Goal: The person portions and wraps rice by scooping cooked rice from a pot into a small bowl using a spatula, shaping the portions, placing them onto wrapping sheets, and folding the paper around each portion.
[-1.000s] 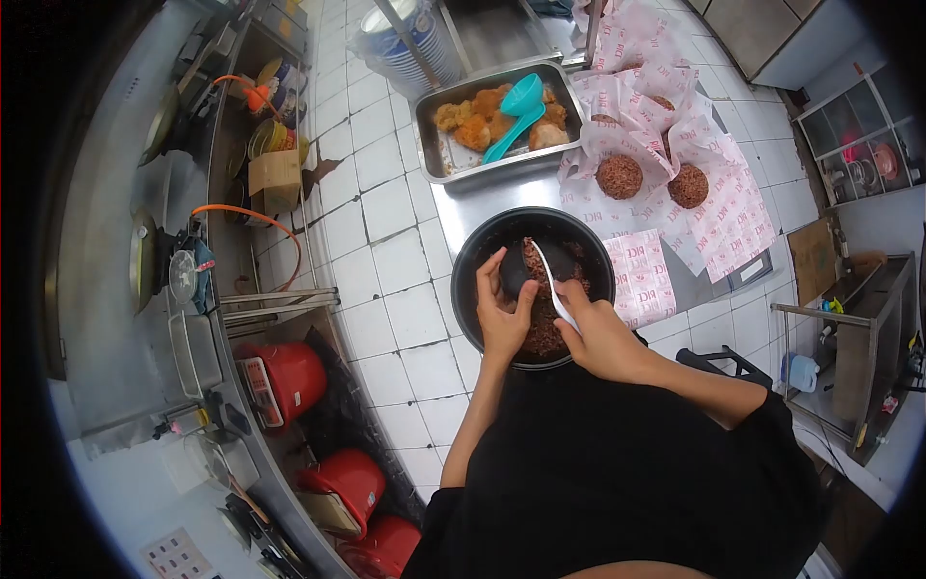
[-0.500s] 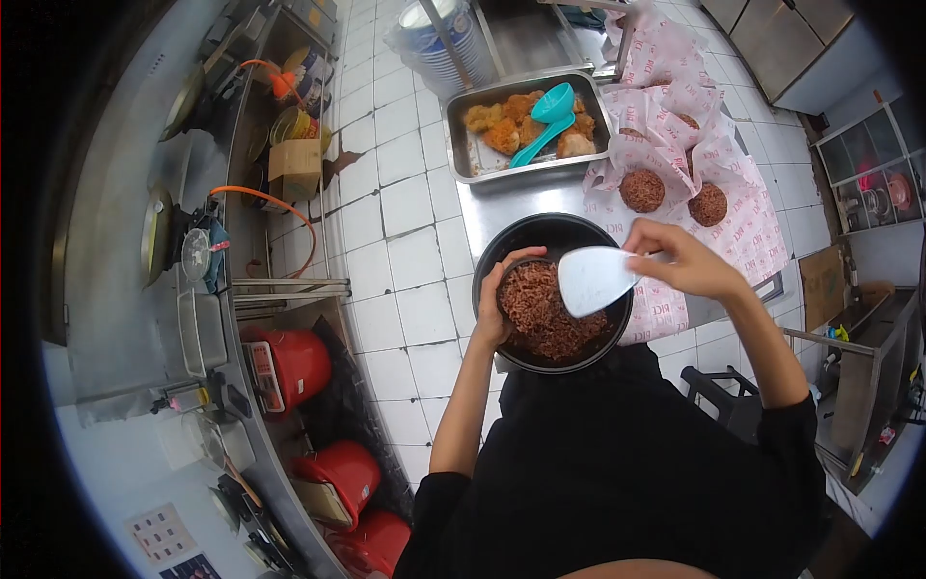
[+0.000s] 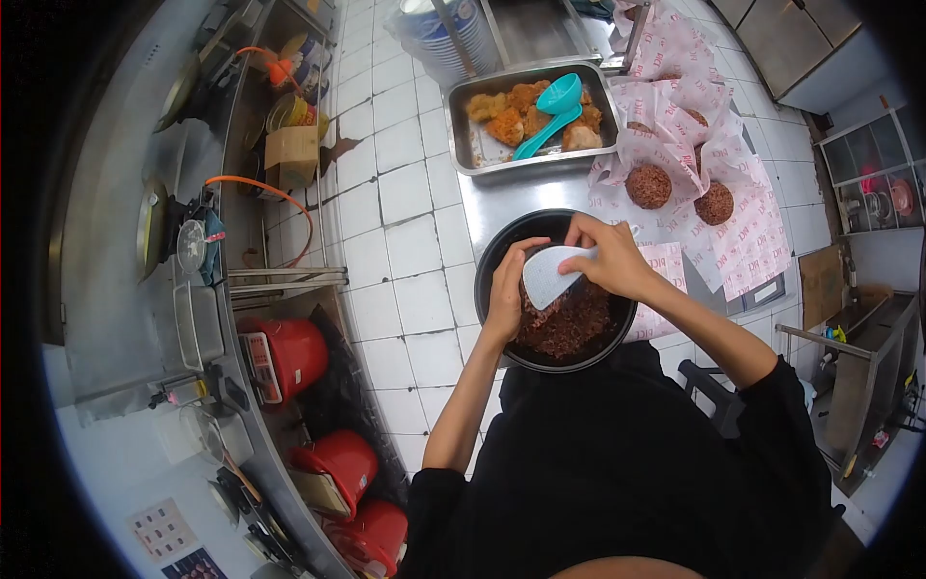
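Observation:
A black pot [image 3: 490, 253] of reddish-brown cooked rice [image 3: 579, 330] stands at the near end of the steel table. My left hand [image 3: 505, 297] is inside the pot's left side, fingers wrapped round a small dark bowl that is now mostly hidden by the hand and paddle. My right hand [image 3: 615, 256] grips a white rice paddle [image 3: 550, 276]. Its blade lies over the bowl, close to my left fingers, with rice under its lower edge. To the right, rounded mounds of the same rice [image 3: 648, 186] sit on printed paper sheets [image 3: 760, 262].
Beyond the pot is a steel tray [image 3: 540, 164] with fried pieces [image 3: 505, 126] and a teal ladle [image 3: 548, 129]. A bagged stack of tubs [image 3: 451, 43] stands behind it. A counter [image 3: 253, 405] runs along the left, with red containers [image 3: 336, 468] beneath. A dark stool [image 3: 709, 394] is at right.
The paddle has moved left and down onto the bowl, and my right hand has come close to my left. My left hand's fingers have risen round the bowl, hiding it. The view has shifted slightly.

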The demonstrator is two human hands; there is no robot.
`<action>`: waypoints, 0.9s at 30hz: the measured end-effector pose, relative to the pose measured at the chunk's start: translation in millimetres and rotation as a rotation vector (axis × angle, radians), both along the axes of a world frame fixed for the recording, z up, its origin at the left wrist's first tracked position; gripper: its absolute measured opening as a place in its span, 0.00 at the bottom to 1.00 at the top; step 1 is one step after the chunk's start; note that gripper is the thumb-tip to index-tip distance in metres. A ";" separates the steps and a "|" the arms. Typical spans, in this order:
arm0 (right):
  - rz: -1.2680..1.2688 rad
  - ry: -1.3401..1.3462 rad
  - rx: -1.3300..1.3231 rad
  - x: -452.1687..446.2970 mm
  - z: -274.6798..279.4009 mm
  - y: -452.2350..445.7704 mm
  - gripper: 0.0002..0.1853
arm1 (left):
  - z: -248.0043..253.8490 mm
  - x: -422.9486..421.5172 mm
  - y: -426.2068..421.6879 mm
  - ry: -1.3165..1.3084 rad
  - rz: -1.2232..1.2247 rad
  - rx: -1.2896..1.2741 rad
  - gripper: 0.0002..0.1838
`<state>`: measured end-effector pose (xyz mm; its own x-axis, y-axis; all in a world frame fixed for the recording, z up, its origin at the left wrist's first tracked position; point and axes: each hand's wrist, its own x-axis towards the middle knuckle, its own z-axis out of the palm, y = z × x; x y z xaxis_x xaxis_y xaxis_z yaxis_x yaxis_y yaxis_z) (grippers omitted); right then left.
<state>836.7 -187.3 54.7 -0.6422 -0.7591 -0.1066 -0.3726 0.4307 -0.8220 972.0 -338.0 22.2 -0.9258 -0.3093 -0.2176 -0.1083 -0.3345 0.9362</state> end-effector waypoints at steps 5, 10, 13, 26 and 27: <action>-0.008 0.238 0.032 4.9 -17.4 -15.4 0.16 | -1.5 -3.5 -5.9 -0.042 0.032 -0.235 0.22; 0.078 0.189 0.028 -1.0 -3.9 -15.2 0.14 | -22.3 -2.0 -12.6 -0.075 0.004 -0.072 0.24; 0.171 0.192 -0.044 -18.5 22.9 -5.0 0.14 | -16.9 -1.4 -16.0 -0.088 0.027 0.172 0.26; 0.126 0.163 0.027 3.1 25.8 -13.2 0.33 | -16.5 1.0 -7.5 -0.062 -0.021 0.252 0.27; 0.098 0.173 0.032 5.5 22.7 -14.5 0.34 | -20.2 -0.4 -10.5 -0.054 -0.035 0.196 0.27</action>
<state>842.3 -201.8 77.4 -0.5759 -0.8171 -0.0258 -0.5488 0.4097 -0.7287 971.5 -348.6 2.0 -0.9207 -0.2240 -0.3197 -0.1710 -0.5047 0.8462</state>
